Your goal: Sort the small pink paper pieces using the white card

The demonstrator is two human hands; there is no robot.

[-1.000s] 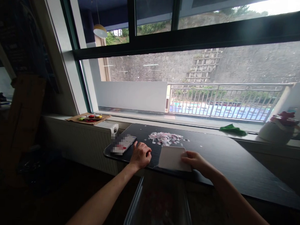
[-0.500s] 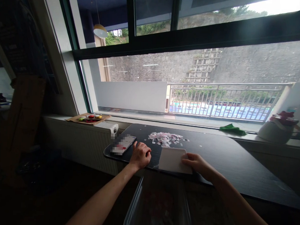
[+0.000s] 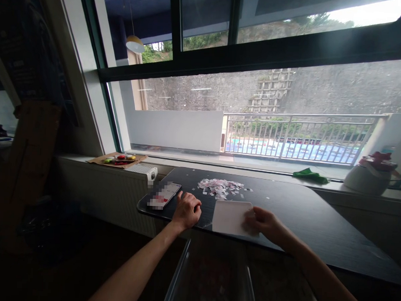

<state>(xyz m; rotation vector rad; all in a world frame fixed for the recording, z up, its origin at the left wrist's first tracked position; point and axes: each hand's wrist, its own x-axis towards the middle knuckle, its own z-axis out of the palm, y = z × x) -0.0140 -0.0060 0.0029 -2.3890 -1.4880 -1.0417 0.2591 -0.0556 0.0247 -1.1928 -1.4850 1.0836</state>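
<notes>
A white flat card (image 3: 231,216) lies at the near edge of the black table. My right hand (image 3: 262,220) grips its right edge, with the fingertips blurred. My left hand (image 3: 187,209) rests at the table's near edge, its fingers curled into a loose fist with nothing visible in them. Beside it on the left is a phone (image 3: 168,194), partly blurred out. Just beyond the card is a heap of small paper scraps (image 3: 220,186), white and pinkish, with a few strays around it. Below the table edge stands a clear plastic bin (image 3: 178,272) with scraps dimly visible inside.
The black table (image 3: 293,211) meets the window sill. On the sill are a green cloth (image 3: 309,175), a pale rounded pot (image 3: 367,178) and brown paper (image 3: 98,159) with colourful items. A white radiator (image 3: 120,200) is at left, near leaning cardboard (image 3: 32,162).
My right hand has shifted slightly to the right along with the card's right edge, and a little more of the scraps' near side shows. My left hand has barely moved.
</notes>
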